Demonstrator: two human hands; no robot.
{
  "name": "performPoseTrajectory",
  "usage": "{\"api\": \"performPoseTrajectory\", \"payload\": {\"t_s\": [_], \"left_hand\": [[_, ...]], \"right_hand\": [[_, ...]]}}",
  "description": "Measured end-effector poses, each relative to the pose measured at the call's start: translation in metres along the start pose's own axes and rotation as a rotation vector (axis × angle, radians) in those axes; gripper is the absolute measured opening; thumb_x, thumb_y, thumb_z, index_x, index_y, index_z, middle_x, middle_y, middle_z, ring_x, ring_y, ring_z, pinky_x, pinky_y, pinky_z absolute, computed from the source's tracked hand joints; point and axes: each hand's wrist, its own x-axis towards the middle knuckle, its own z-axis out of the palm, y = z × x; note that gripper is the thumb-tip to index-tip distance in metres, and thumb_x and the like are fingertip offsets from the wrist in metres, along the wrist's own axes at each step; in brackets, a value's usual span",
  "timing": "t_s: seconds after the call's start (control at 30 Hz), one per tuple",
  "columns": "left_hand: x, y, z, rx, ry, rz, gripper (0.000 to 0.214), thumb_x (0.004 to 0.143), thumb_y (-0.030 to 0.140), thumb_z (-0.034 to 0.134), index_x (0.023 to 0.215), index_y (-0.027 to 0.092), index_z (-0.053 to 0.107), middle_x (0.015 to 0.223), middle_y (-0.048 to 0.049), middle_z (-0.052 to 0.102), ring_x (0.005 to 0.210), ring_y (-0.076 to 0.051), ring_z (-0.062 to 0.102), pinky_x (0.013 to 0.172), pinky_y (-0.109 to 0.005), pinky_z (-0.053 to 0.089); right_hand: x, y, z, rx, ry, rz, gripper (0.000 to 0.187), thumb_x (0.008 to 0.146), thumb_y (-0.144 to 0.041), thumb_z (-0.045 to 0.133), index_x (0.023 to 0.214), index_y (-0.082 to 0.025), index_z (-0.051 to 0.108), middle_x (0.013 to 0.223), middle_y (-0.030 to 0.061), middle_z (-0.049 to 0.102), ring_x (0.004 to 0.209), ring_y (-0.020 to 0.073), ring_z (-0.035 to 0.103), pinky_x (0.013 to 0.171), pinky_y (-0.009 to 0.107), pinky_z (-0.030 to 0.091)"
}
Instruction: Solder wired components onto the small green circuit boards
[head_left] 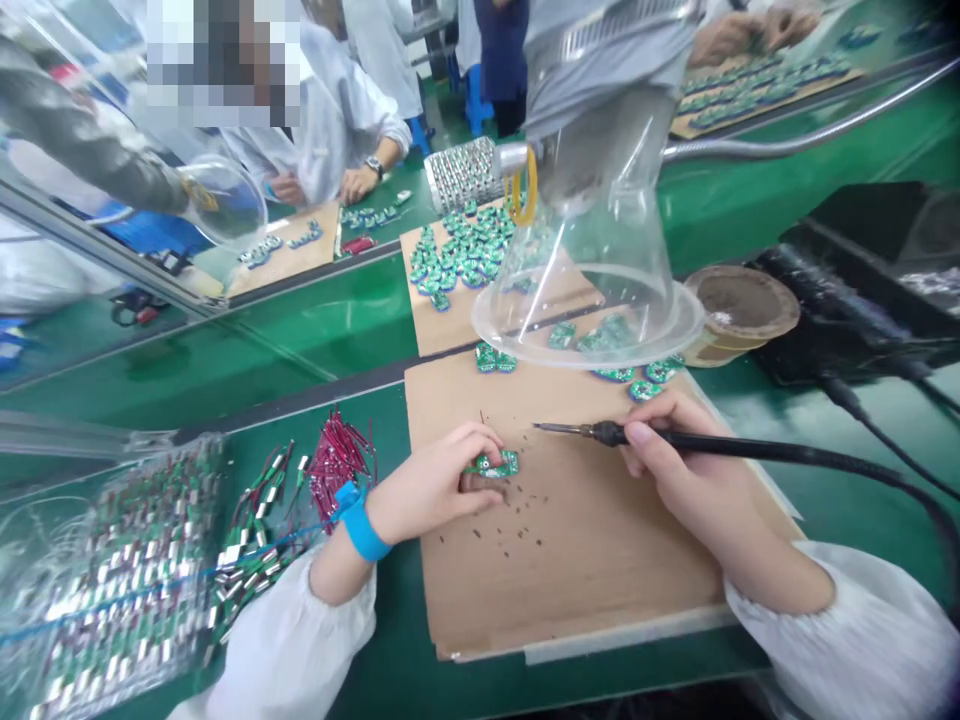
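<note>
My left hand (435,485), with a blue wrist strap (360,522), pinches a small green circuit board (496,465) against a brown cardboard mat (570,560). My right hand (675,470) grips a black soldering iron (660,442) like a pen. Its metal tip points left and hangs just above and to the right of the board, not touching it. Dark burn specks dot the mat near the board.
A clear fume funnel (592,270) hangs over several more green boards (495,357) at the mat's far edge. Red-wired parts (337,460) and a bag of components (105,570) lie left. A brown sponge dish (739,310) and black station (862,290) stand right. Other people work beyond.
</note>
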Motion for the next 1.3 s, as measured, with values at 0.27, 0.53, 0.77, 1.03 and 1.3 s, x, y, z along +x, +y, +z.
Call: {"api": "performPoseTrajectory", "payload": {"t_s": [0.27,0.53,0.77,1.03,1.3], "left_hand": [[-0.010,0.013,-0.005,0.059,-0.069,-0.060,0.022,0.085,0.009,0.068,0.102,0.020,0.058,0.118,-0.0056,0.057,0.103,-0.018,0.059,0.093,-0.031,0.048],[-0.057,0.007,-0.121,0.260,-0.078,-0.373,0.026,0.082,0.034,0.071,0.104,0.021,0.064,0.105,-0.0036,0.066,0.087,-0.019,0.061,0.077,-0.029,0.049],[-0.044,-0.014,-0.160,0.694,0.509,-0.488,0.054,0.080,0.032,0.071,0.130,0.015,0.060,0.144,-0.0226,0.056,0.133,-0.040,0.055,0.109,-0.057,0.045],[0.068,-0.013,-0.014,0.486,0.419,-0.096,0.046,0.100,0.032,0.054,0.145,0.021,0.050,0.156,-0.0154,0.048,0.144,-0.031,0.045,0.119,-0.052,0.037],[0.019,0.014,0.046,0.325,0.373,0.117,0.041,0.081,0.008,0.060,0.118,0.024,0.061,0.130,-0.0060,0.069,0.124,-0.021,0.063,0.118,-0.038,0.040]], "right_hand": [[0.000,0.012,0.000,0.003,-0.021,-0.012,0.021,0.100,-0.038,0.061,0.085,-0.024,0.058,0.062,-0.0027,0.059,0.053,0.0134,0.053,0.053,0.026,0.041],[0.004,0.012,0.003,0.146,0.069,0.042,0.019,0.101,-0.043,0.058,0.096,-0.025,0.057,0.060,-0.0041,0.054,0.049,0.0155,0.052,0.050,0.029,0.044],[0.003,0.009,0.007,0.211,0.036,0.027,0.021,0.103,-0.044,0.056,0.109,-0.024,0.057,0.059,-0.0070,0.050,0.049,0.0154,0.052,0.053,0.029,0.045],[-0.002,0.021,0.011,0.061,-0.097,0.022,0.029,0.105,-0.046,0.051,0.117,-0.023,0.064,0.065,-0.0046,0.058,0.056,0.0155,0.059,0.062,0.028,0.049],[-0.005,0.025,0.013,-0.215,-0.186,-0.301,0.017,0.100,-0.035,0.056,0.105,-0.024,0.068,0.088,0.0050,0.072,0.079,0.0225,0.074,0.070,0.032,0.060]]}}
